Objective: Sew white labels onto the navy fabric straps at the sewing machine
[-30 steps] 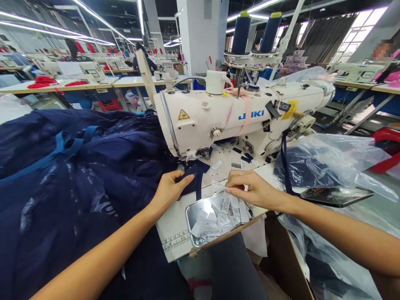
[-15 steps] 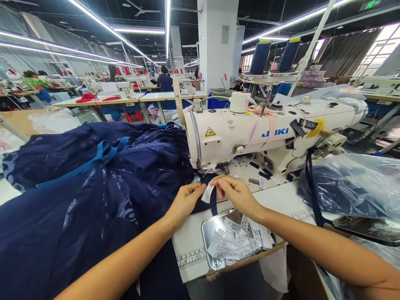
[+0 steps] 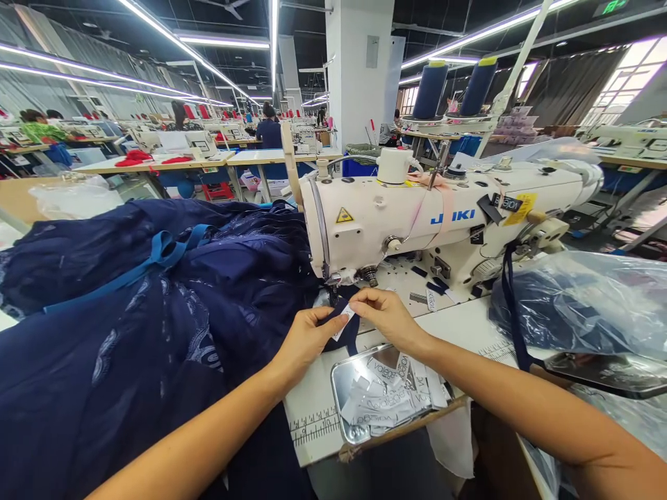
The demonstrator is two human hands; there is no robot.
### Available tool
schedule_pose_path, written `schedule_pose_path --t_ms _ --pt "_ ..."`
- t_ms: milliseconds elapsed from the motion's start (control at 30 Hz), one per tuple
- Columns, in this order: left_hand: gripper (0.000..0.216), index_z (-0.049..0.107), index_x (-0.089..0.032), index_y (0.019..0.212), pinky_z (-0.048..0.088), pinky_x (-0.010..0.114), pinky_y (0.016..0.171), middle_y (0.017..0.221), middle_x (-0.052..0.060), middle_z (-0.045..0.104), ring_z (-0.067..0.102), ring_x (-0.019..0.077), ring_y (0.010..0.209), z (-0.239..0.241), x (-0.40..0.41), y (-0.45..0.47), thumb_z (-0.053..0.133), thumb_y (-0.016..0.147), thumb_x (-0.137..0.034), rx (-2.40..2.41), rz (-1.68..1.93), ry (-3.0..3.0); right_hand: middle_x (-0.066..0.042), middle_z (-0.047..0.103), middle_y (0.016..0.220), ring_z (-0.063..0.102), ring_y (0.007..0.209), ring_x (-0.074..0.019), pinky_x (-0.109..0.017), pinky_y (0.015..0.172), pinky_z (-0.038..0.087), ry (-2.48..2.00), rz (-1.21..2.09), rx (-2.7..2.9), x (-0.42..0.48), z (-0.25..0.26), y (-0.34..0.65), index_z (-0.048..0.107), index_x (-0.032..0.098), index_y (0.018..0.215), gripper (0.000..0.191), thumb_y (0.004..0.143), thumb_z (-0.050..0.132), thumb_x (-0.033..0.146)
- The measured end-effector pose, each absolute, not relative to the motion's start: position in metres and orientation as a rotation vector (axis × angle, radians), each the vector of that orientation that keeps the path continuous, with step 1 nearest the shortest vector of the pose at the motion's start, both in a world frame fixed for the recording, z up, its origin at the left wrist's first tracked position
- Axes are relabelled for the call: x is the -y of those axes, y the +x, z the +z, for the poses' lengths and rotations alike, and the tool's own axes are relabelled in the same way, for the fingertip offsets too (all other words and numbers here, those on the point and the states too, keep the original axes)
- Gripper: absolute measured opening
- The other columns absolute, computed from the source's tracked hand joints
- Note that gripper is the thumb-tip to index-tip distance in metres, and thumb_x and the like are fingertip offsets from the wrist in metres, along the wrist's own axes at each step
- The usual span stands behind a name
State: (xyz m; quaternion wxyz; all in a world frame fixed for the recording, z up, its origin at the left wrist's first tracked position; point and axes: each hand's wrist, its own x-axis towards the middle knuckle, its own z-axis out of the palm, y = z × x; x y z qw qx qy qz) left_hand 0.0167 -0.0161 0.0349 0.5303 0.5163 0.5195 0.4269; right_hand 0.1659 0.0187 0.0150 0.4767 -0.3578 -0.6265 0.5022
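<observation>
- A big heap of navy cloth [image 3: 130,312] is lying across the left side of the table [image 3: 458,326], with a brighter blue ribbon [image 3: 156,255] running over the top of it
- The left hand [image 3: 305,340] is reaching in past the heap's edge with its fingers curled nearly closed, thumb and fingertips pinching a navy strip [image 3: 350,339] where the label meets it
- The white label [image 3: 342,323] is sitting tilted between the two hands, against the navy strip, just in front of and below the needle end of the machine
- The right hand [image 3: 388,316] is coming in from the right, thumb and forefinger closed on the label's upper end, the other fingers folded loosely beneath
- The white sewing machine [image 3: 442,208] is standing right behind both hands, and two dark blue thread cones [image 3: 430,90] are standing up behind it
- A shiny metal tray [image 3: 341,382] is resting at the table's near edge just below the right wrist, holding a loose pile of printed labels [image 3: 388,399]
- Farther right a clear plastic bag [image 3: 583,305] is bulging with dark cloth, and a dark flat phone [image 3: 609,371] is lying at its front edge
</observation>
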Motion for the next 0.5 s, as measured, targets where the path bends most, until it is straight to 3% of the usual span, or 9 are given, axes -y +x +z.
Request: schedule_pose_path --t_ms 200,333,400,500 --pt "0.023 0.067 -0.016 0.063 0.035 0.022 0.055 0.06 0.0 0.06 0.046 0.0102 0.056 0.043 0.015 0.015 0.07 0.057 -0.038 -1.223 0.942 1.234 0.003 0.054 0.061 0.049 0.06 -0.0098 -0.025 0.062 0.041 -0.824 1.276 1.504 -0.017 0.019 0.161 0.058 0.016 0.064 0.016 0.069 0.061 0.031" --pt "0.026 0.067 -0.015 0.069 0.039 0.022 0.054 0.064 0.001 0.063 0.052 0.0122 0.056 0.045 0.018 0.0 0.067 0.061 -0.04 -1.28 0.826 1.265 0.001 0.058 0.067 0.054 0.063 -0.0117 -0.025 0.061 0.044 -0.799 1.248 1.726 -0.019 0.015 0.173 0.061 0.015 0.075 0.021 0.077 0.055 0.035" --pt "0.027 0.066 -0.016 0.072 0.037 0.023 0.048 0.061 0.001 0.063 0.052 0.0133 0.052 0.047 0.019 -0.016 0.062 0.067 -0.043 -1.392 0.86 1.465 -0.002 0.061 0.074 0.056 0.069 -0.0137 -0.026 0.064 0.045 -0.867 1.026 1.967 -0.031 0.015 0.189 0.062 0.016 0.082 0.019 0.08 0.052 0.032" --pt "0.019 0.065 -0.018 0.078 0.036 0.024 0.048 0.064 0.0 0.063 0.052 0.0129 0.051 0.051 0.013 -0.038 0.055 0.078 -0.033 -1.539 1.213 2.236 -0.008 0.063 0.085 0.058 0.079 -0.0189 -0.031 0.073 0.044 -1.203 0.326 2.221 -0.065 0.018 0.217 0.063 0.015 0.083 0.019 0.084 0.047 0.024"
